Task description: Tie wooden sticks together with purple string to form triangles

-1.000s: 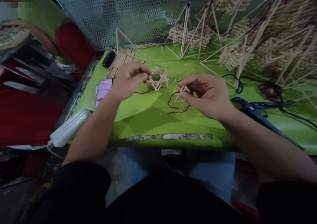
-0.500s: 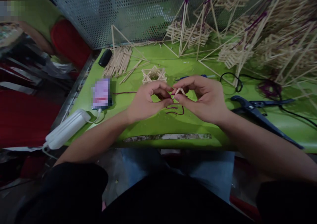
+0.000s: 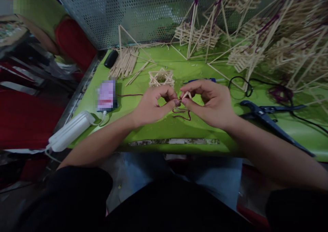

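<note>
The left hand [image 3: 151, 105] and right hand [image 3: 210, 102] meet fingertip to fingertip above the green surface [image 3: 159, 129], both pinching a small stick triangle [image 3: 186, 95] with dark red thread [image 3: 183, 115] trailing beneath. A stick star [image 3: 161, 78] lies at 12 o'clock from the hands, a phone [image 3: 106, 96] at 9, and scissors [image 3: 266, 117] at 3.

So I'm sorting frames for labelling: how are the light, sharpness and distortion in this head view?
Head view: dim overall, the green table the brightest area. Left hand and right hand read fairly sharp, pinching a small stick piece with dark red thread. Edges bow and smear, blurring the stick frames at right. The phone screen is pixelated.
</note>
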A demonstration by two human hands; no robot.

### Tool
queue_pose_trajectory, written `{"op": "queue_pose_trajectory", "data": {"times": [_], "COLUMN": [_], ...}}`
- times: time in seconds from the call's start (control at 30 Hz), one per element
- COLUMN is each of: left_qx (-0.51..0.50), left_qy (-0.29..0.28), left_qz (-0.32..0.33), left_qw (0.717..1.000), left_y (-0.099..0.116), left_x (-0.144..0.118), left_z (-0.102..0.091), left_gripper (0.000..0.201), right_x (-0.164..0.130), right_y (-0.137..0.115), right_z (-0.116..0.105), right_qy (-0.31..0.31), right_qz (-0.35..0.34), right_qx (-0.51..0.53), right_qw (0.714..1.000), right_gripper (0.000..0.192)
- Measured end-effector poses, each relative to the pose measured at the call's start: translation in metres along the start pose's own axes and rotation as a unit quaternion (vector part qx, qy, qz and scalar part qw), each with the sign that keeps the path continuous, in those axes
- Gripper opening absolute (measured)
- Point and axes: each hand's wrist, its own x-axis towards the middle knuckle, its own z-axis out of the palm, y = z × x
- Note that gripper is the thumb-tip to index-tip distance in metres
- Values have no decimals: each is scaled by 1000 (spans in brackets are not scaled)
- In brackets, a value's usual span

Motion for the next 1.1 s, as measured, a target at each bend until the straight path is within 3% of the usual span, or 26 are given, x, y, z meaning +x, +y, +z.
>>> {"op": "queue_pose_trajectory", "data": {"times": [0.23, 0.5, 0.9, 1.1], "left_qx": [-3, 13, -26, -23], "left_qy": [6, 8, -12, -23], "left_qz": [-4, -5, -40, -62], "left_qw": [1000, 1000, 999, 998], "left_y": [3, 9, 12, 15], "left_x": [-1, -2, -4, -4], "left_z": [0, 3, 4, 4], "left_gripper": [26, 19, 7, 5], "right_x": [1, 4, 9, 10], "right_y": [1, -2, 3, 8], "right_z": [-1, 0, -9, -13], "right_qy": [-28, -35, -50, -83], "right_qz": [-12, -101, -226, -220], "right_qx": [-12, -67, -195, -199], "right_qw": [999, 992, 953, 951], "right_gripper": [15, 13, 19, 23]}}
